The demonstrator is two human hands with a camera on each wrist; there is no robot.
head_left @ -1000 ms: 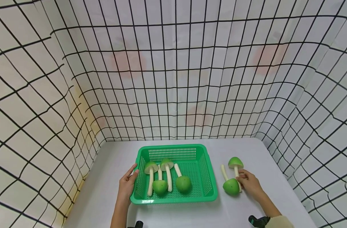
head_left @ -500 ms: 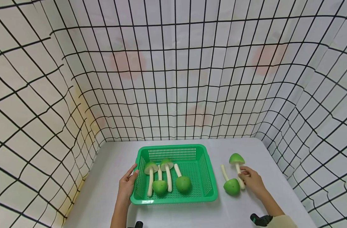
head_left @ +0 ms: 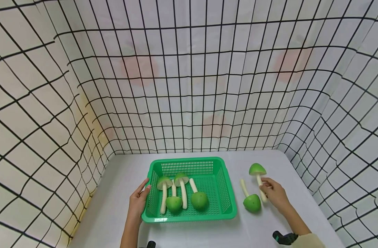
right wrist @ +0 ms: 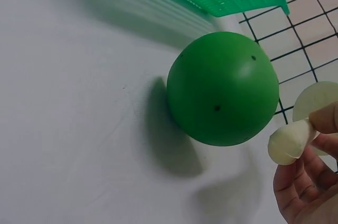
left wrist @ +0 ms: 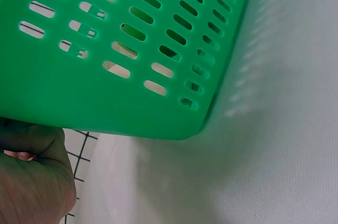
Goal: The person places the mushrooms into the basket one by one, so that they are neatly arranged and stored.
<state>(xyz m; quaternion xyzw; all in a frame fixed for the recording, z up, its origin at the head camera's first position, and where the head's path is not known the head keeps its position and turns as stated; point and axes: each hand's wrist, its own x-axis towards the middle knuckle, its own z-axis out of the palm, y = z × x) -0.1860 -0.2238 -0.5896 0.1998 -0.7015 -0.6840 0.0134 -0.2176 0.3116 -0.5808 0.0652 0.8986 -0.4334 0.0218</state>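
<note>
My right hand [head_left: 275, 193] pinches the white stem of a green-capped toy mushroom [head_left: 257, 169] between thumb and fingers; its cap points away from me. In the right wrist view, the stem's end [right wrist: 288, 143] sticks out from the fingers. Just left of it, a second toy mushroom [head_left: 252, 203] lies on the table, green cap nearest me. My left hand [head_left: 138, 202] holds the left rim of a green plastic basket [head_left: 189, 218], also seen from the side in the left wrist view. Several similar mushrooms [head_left: 199, 200] lie inside, mostly in its left and middle part.
The white table [head_left: 127, 165] is enclosed at the back and sides by black wire grid [head_left: 192, 112] with white cloth behind it. The right part of the basket's floor [head_left: 218, 196] shows bare.
My right hand has moved slightly away from me with the pinched mushroom, drawing it clear of the mushroom beside it. The left hand and basket have stayed in place.
</note>
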